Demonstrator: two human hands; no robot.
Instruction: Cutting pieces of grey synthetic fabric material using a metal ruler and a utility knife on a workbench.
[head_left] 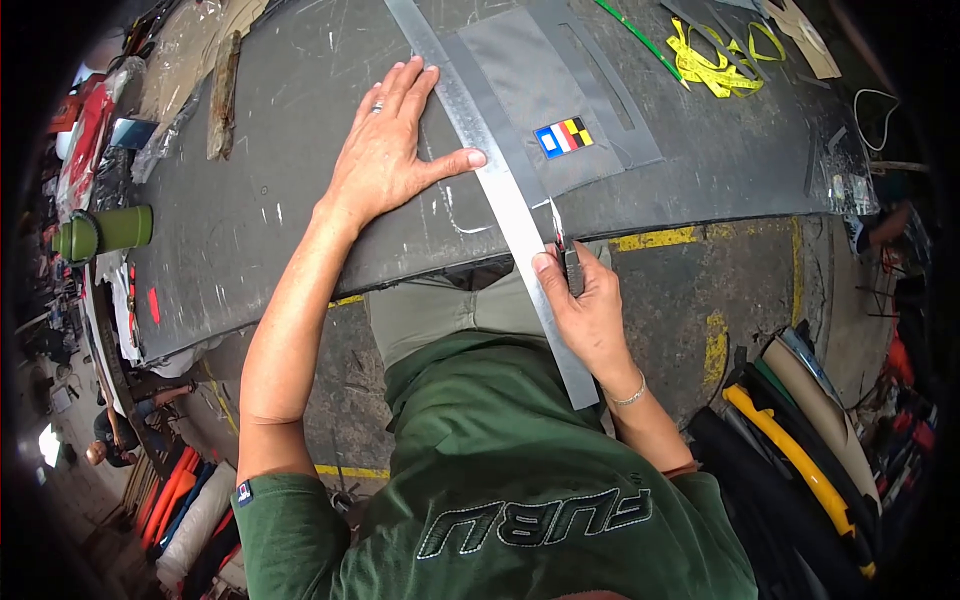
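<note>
A long metal ruler point(515, 218) lies slantwise across the dark table and juts past its near edge toward my body. My left hand point(390, 145) is spread flat at the ruler's far part, fingertips and thumb pressing on the metal. In my right hand point(592, 318), a cutter knife point(570, 262) is gripped, its blade pointing away from me at the table's near edge, beside the ruler. My right thumb rests by the ruler's edge. Right of the ruler lies a grey fabric panel point(510, 85) with a small multicoloured flag patch point(563, 138) and a long slot-like opening.
A yellow measuring tape point(705, 65) and a green pencil point(645, 42) lie at the far right. On the left are a green bottle point(120, 228) and a wooden stick point(224, 95). Fabric rolls point(790, 450) stand at lower right. Another person point(110, 430) is at far left.
</note>
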